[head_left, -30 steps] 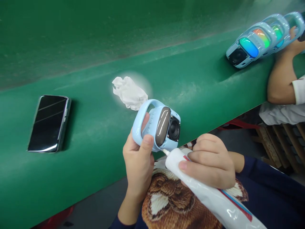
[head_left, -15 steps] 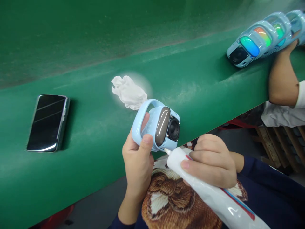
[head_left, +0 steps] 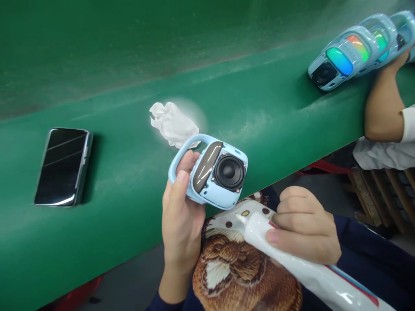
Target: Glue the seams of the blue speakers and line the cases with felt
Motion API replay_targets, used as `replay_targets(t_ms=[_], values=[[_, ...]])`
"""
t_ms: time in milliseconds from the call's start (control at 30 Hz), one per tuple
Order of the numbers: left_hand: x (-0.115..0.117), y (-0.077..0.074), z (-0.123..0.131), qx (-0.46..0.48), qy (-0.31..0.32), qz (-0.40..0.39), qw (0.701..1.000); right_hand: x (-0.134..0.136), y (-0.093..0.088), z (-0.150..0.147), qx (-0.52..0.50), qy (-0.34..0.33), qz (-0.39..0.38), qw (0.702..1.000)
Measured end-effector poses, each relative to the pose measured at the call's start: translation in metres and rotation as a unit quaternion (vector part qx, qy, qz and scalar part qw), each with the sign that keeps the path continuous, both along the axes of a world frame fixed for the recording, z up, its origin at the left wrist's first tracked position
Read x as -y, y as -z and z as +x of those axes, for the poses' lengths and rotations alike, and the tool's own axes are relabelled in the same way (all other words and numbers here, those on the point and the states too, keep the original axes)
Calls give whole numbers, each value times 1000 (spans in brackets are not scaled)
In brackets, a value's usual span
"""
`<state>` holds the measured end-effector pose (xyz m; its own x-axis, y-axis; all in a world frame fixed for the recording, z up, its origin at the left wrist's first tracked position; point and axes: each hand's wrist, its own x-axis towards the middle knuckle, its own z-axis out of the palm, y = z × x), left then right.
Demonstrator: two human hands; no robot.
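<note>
A light blue speaker [head_left: 217, 196] with a carry handle, a dark glossy panel and a round black driver is held in my left hand [head_left: 181, 216], thumb over the handle side. Its front faces up toward me. Closed around a white glue tube [head_left: 292, 263] with red and blue stripes is my right hand [head_left: 304, 224]. The tube's pointed nozzle lies just below the speaker's lower edge, apart from it. Crumpled white tissue [head_left: 175, 125] rests on the green table beyond the speaker.
A black phone [head_left: 63, 166] lies on the green table [head_left: 129, 181] at left. Several similar blue speakers [head_left: 340, 60] with lit panels stand at the upper right, where another person's arm [head_left: 384, 103] reaches in. A wooden slatted pallet [head_left: 389, 194] is below the table at right.
The speaker has turned so its driver faces the camera more fully. My right hand has drawn the tube away to the right, and the nozzle no longer meets the speaker.
</note>
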<state>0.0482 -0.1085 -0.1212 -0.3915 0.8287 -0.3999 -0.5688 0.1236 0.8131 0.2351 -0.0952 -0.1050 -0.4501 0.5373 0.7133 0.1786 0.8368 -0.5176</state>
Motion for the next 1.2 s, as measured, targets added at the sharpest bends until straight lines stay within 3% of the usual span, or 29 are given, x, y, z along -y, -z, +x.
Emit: replay_targets(t_ms=[300,467,600,767,1100,1200], values=[[1,-1,0,18,4,-1,1000,-4,-1,-2,22,-2,29,999],[2,-2,-1,6,14,-5,1000,-7,-3,-1,49,-37,47,997],[2,-2,-1,13,12,-7,1000,-4,-2,0,23,5,26,999],[2,-2,0,16,8,-8,1000,-5,-1,0,41,-29,45,998],[2,-1,0,13,-19,7,1000,-3,5,6,-10,16,32,999],[5,4,-1,24,-22,-11,999,-6,11,14,-48,12,-84,995]])
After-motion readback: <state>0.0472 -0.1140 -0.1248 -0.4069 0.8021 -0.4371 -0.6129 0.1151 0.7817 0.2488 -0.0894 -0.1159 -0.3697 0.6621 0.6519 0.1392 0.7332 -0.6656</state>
